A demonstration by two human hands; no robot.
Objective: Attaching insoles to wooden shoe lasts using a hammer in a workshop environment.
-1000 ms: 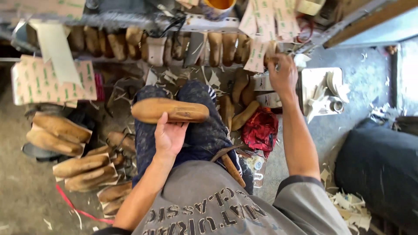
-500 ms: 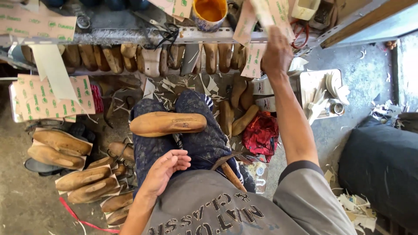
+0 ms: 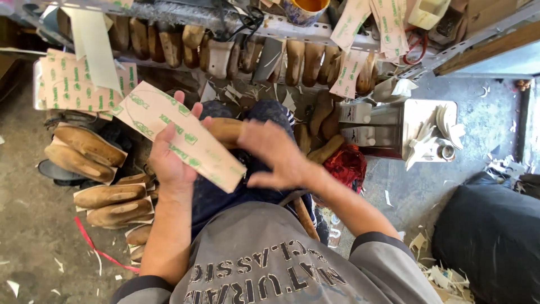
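Both hands on flat tan insole board (image 3: 180, 135) (green-printed): left hand (image 3: 169, 163) gripping, right hand (image 3: 275, 155) splayed.

floor (image 3: 34, 236): wooden lasts (image 3: 109, 197) stacked; scraps (image 3: 433, 276) | rack (image 3: 292, 28): lasts (image 3: 304, 59) hung

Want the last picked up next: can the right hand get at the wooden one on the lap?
Probably yes: the right hand hovers just over the wooden last on the lap, though the insole board in the left hand covers its middle.
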